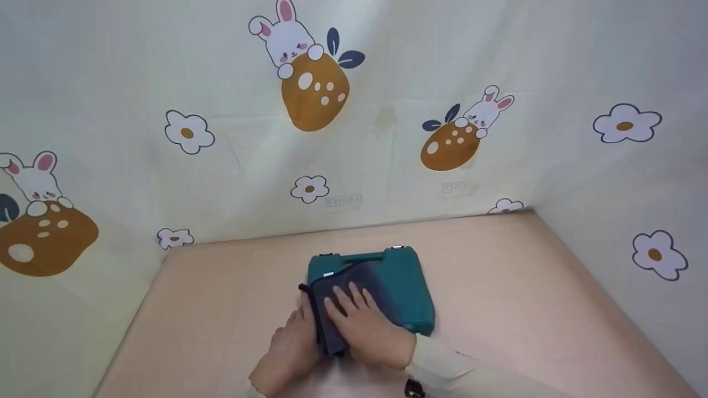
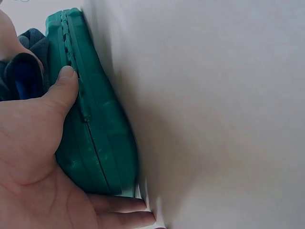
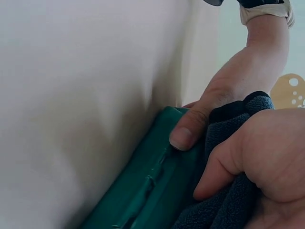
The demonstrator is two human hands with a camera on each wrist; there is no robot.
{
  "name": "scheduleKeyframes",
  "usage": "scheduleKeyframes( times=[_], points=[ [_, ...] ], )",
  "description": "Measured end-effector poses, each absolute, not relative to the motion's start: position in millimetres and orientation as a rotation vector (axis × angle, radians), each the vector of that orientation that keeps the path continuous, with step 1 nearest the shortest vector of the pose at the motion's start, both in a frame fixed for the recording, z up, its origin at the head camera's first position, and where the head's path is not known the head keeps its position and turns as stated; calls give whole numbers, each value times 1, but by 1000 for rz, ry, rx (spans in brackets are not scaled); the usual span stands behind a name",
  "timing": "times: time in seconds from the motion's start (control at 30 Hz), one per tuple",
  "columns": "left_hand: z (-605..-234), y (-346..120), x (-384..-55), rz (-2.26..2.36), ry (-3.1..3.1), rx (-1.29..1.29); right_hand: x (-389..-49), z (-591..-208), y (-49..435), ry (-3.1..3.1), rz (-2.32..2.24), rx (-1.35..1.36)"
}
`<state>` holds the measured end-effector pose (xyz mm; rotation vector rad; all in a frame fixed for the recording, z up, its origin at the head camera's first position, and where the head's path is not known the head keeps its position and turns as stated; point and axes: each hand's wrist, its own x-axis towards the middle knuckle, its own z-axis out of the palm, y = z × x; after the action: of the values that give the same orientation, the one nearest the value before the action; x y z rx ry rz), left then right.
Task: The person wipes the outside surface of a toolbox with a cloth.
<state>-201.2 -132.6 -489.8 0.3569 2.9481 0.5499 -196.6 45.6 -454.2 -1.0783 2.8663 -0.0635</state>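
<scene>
A green plastic carrying case lies flat on the table, its handle and latches at the far side. Over its left part is spread a dark grey cloth with a black edge. My right hand presses on the cloth from above, fingers straight and spread. At the case's near left corner, my left hand holds it, fingers along the left side and thumb against the near edge. The cloth bunches over the near edge under my right hand in the right wrist view.
The table has a plain pinkish-beige cover. Pale hangings with printed rabbits and flowers stand along its back, left and right sides. A small black object shows below the right sleeve.
</scene>
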Motion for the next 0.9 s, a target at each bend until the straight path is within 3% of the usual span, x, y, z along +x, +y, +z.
scheduleKeyframes(
  times=[0.9],
  points=[
    [-491,-131,-202,704,2910,314,-238,-452,14,3018,120,-885]
  ],
)
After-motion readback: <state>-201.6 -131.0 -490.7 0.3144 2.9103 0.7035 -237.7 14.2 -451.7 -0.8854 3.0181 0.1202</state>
